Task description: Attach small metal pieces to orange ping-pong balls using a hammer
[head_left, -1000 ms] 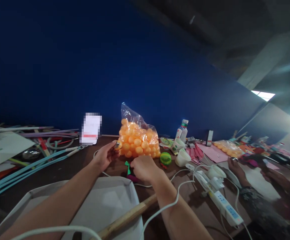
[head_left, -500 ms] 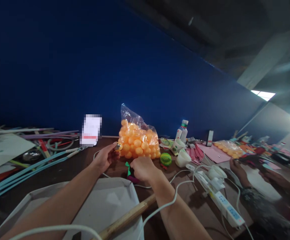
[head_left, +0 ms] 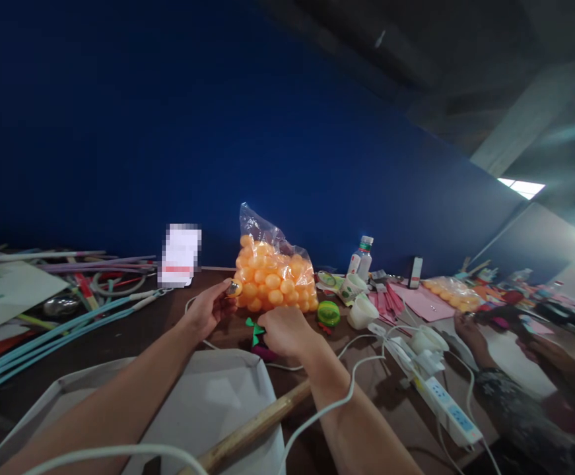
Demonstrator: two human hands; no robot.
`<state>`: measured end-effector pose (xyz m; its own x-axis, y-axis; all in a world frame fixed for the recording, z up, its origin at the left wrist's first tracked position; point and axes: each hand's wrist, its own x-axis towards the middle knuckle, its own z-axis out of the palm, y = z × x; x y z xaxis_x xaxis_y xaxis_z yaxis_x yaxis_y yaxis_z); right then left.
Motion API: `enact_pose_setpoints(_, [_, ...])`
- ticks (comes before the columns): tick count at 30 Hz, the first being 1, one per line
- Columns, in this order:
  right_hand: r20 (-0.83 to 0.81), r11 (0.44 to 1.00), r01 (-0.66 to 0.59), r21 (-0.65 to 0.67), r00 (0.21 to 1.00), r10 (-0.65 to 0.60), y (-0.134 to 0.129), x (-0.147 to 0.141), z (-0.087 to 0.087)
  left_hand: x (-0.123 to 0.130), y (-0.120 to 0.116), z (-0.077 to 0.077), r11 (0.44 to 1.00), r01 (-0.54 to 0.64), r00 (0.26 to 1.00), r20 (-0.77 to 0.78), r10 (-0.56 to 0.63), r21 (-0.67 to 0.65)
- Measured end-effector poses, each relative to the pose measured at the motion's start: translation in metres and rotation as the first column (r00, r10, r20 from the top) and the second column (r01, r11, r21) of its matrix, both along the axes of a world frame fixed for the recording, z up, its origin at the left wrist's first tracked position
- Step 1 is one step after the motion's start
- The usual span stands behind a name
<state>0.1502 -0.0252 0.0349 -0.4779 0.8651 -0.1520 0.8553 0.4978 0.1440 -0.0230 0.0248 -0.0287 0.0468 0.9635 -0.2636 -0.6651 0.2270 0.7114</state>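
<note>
In my left hand [head_left: 206,311], thumb and fingertips pinch a small shiny ball [head_left: 236,287], orange with a dark, mirror-like patch. It is raised at the left side of a clear plastic bag [head_left: 274,280] full of orange balls. My right hand [head_left: 286,335] is curled down over the table in front of the bag. Its fingertips are mostly hidden, so what they hold cannot be made out. Bright green bow-like pieces [head_left: 254,331] lie at its fingertips, with a purple item [head_left: 266,353] just below. A round green container [head_left: 328,314] stands to its right.
A pale tray [head_left: 218,382] with a wooden stick [head_left: 257,425] across it lies in front. White cables cross the table to a power strip [head_left: 448,409]. Left are a phone [head_left: 181,256] and blue rods [head_left: 69,336]; right, tape rolls [head_left: 362,311], a bottle [head_left: 361,257] and another person's hands [head_left: 475,336].
My right hand has shifted very slightly, and more of the green pieces shows beside its fingertips. My left hand keeps its pinch on the ball in nearly the same place.
</note>
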Motion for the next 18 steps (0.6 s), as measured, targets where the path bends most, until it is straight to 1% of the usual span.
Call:
enact_pose_setpoints(2, [-0.021,1.0,-0.013,0.004,1.0,0.013,0.0008,0.0014,-0.0007,-0.0001,0.0002,-0.0004,1.0,0.007,1.0,0.005,-0.007,0.0])
enact_pose_setpoints(4, [-0.029,1.0,-0.021,-0.021,0.999,0.021,0.0025,0.0026,-0.0017,0.0005,-0.0003,0.0001,1.0,0.007,1.0,0.008,-0.007,-0.007])
enact_pose_setpoints(10, [0.009,0.994,0.023,-0.106,1.0,-0.022,0.0074,0.0031,-0.0024,0.0028,-0.0029,0.0032,1.0,0.013,1.0,-0.003,-0.013,-0.004])
enact_pose_setpoints(13, [0.024,0.993,0.036,-0.114,0.999,-0.034,0.0075,0.0017,-0.0018,0.0032,-0.004,0.0043,1.0,0.018,1.0,-0.009,-0.018,-0.011])
enact_pose_setpoints(18, [0.031,0.995,0.012,-0.099,0.999,-0.009,0.0059,0.0019,-0.0007,0.0025,-0.0047,0.0048,1.0,-0.002,1.0,-0.018,0.002,-0.022])
